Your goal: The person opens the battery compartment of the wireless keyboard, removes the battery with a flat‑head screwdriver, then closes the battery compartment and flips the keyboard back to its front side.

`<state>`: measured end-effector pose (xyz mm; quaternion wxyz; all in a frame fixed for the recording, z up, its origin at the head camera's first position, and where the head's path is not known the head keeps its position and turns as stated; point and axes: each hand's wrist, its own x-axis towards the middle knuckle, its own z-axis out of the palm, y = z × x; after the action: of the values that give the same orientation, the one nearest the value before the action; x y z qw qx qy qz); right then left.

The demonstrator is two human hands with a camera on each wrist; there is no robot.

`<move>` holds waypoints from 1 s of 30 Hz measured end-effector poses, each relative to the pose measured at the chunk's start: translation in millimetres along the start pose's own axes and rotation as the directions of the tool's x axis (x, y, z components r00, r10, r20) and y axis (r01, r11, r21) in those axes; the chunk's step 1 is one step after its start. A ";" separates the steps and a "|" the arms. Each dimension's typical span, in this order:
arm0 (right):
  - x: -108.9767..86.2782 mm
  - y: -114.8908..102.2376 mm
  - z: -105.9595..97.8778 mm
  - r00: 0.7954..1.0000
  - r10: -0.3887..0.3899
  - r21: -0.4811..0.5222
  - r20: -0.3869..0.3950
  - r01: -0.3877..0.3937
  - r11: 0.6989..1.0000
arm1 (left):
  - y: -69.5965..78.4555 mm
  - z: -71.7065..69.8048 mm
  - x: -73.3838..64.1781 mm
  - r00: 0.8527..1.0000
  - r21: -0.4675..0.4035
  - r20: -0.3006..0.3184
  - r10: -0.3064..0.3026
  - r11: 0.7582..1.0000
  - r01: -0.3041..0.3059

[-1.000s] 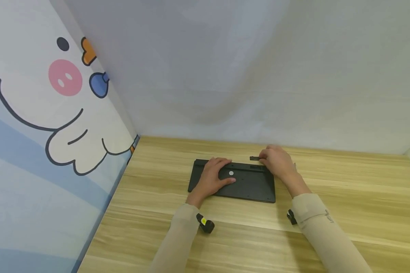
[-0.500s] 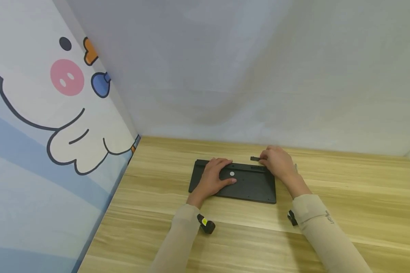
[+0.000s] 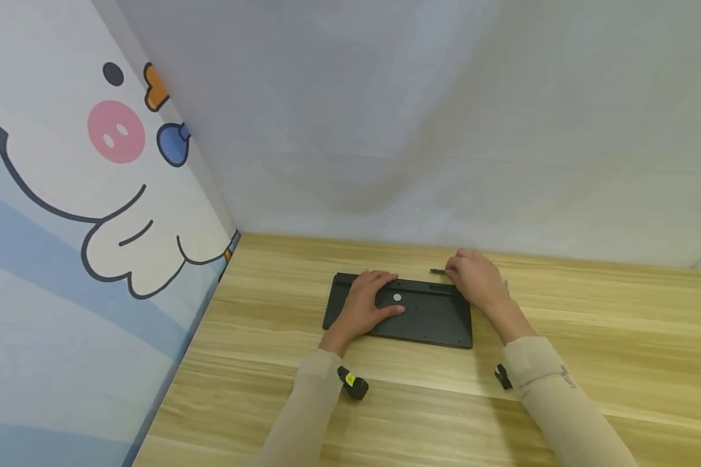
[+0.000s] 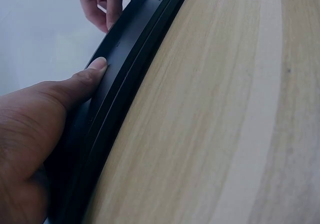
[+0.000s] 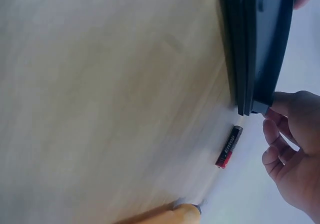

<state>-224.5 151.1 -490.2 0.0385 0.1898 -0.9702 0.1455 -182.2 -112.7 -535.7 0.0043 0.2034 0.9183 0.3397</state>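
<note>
A black keyboard [image 3: 426, 321] lies face down on the wooden table, its raised bar along the far side. My left hand [image 3: 362, 305] rests spread across its left half. The thumb [image 4: 95, 71] presses on the underside, and the other fingers reach the far edge. Just beyond the keyboard's far right corner, my right hand [image 3: 473, 275] pinches a small, thin black battery cover [image 3: 437, 271], mostly hidden by the fingers. A narrow battery slot [image 3: 441, 287] shows in the bar close to that hand. In the right wrist view, the right hand's fingers are beside the keyboard's end.
A black and red battery [image 5: 229, 147] lies on the table [image 3: 590, 311] near the keyboard's end. An orange rounded object [image 5: 172, 215] shows partly at the bottom of the right wrist view. A pale wall [image 3: 420, 143] rises behind the table; a cartoon-printed panel [image 3: 52, 272] stands left.
The battery cover in my right hand looks narrower now, turned slightly and shifted a little right. My left hand and the keyboard stay in place.
</note>
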 end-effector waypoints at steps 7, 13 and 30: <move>-8.5 -1.7 -9.2 0.997 -0.041 0.014 -0.064 0.042 0.999 | -1.9 2.8 0.7 1.000 0.013 -0.003 0.006 1.000 -0.006; -14.9 -1.4 -15.4 0.992 -0.085 0.003 -0.090 0.085 0.996 | -2.3 2.9 0.3 1.000 0.010 -0.007 0.008 1.000 -0.008; -22.9 -3.6 -17.7 0.988 -0.121 -0.028 -0.094 0.119 0.992 | -4.6 4.4 1.1 1.000 -0.002 -0.001 0.008 1.000 -0.008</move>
<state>-201.7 161.3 -475.4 0.0956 0.2404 -0.9556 0.1411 -184.3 -112.7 -541.9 0.0026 0.2068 0.9172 0.3405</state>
